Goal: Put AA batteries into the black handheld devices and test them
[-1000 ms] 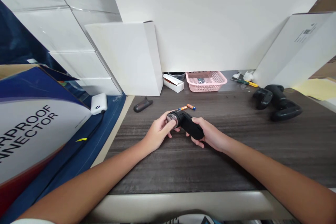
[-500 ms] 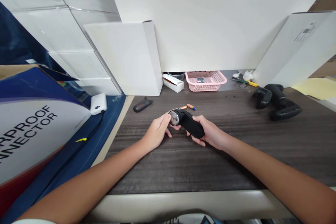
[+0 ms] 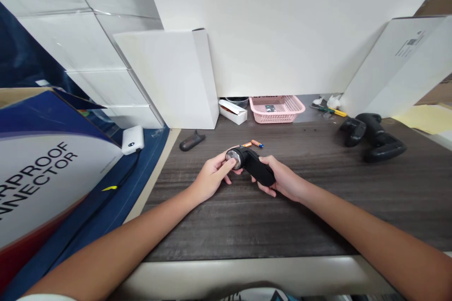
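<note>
A black fabric shaver [image 3: 259, 169] with a round, perforated metal head is held above the dark wooden table. My right hand [image 3: 283, 178] is wrapped round its handle, thumb on top and fingers underneath. At the head end, my left hand [image 3: 211, 175] is closed on the shaver, its thumb pressed on the metal mesh and the other fingers partly hidden behind. Just beyond the head lie two orange batteries, one battery [image 3: 257, 143] in plain sight and another battery [image 3: 246, 145] partly covered. A loose black curved piece [image 3: 191, 141] rests to the left.
At the back stand a pink basket [image 3: 277, 117], a small white box [image 3: 233, 112] and a screwdriver with a yellow end [image 3: 339, 113]. A bulky black device [image 3: 376, 138] lies on the right. To the left are a white power bank [image 3: 133, 140] with a cable and a large printed carton [image 3: 52, 160].
My left thumb has moved from the rim onto the face of the shaver's metal head. The right hand and the handle stay where they were.
</note>
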### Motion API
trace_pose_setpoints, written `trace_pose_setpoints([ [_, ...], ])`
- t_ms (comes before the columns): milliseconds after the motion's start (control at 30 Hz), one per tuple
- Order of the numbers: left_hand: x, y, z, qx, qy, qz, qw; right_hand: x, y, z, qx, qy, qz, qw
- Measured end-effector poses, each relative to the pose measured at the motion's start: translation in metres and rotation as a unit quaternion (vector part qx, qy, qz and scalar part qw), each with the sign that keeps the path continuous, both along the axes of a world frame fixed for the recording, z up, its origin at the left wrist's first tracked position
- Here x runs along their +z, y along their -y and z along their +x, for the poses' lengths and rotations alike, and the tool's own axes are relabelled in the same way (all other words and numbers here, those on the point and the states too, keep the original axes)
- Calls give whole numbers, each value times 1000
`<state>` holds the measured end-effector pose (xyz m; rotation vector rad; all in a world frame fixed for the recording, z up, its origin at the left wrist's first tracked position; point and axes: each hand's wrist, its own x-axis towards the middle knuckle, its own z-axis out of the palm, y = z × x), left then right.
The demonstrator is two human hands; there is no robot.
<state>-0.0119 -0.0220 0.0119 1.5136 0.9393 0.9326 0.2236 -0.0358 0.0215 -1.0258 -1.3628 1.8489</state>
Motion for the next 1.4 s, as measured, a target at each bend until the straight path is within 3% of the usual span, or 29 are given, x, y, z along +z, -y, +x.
trace_pose_setpoints([
  [233, -1, -1, -2, 15, -13, 17, 1000, -5, 0, -3, -16, -33, -15, 999],
  [333, 2, 1, -4, 28, -34, 35, 998, -8, 5, -5, -79, 12, 89, 993],
  [433, 8, 4, -5, 54, -100, 95, 989, -7, 11, -4, -112, 82, 291, 947],
  [500, 11, 5, -5, 61, -178, 137, 972, -6, 14, -1, -118, 118, 375, 912],
  [600, 12, 5, -4, 56, -293, 171, 939, -4, 14, 3, -131, 180, 431, 874],
  [700, 10, 5, -3, 55, -347, 184, 918, -5, 14, 4, -132, 233, 469, 841],
  [833, 7, 6, -2, 54, -343, 169, 922, -9, 18, 2, -141, 239, 525, 805],
  [967, 5, 8, -2, 9, -243, 127, 962, -5, 21, 2, -139, 217, 574, 778],
  [1067, 8, 8, -5, -73, -174, 63, 980, -1, 19, 7, -116, 188, 586, 780],
  [1233, 12, 4, -12, -204, -60, -60, 975, 0, 10, 14, -79, 119, 533, 834],
  [1300, 9, 2, -12, -201, 3, -97, 975, -2, 8, 13, -100, 102, 504, 852],
  [1400, 2, 0, -9, -150, 96, -117, 977, -7, 6, 10, -125, 81, 469, 871],
])
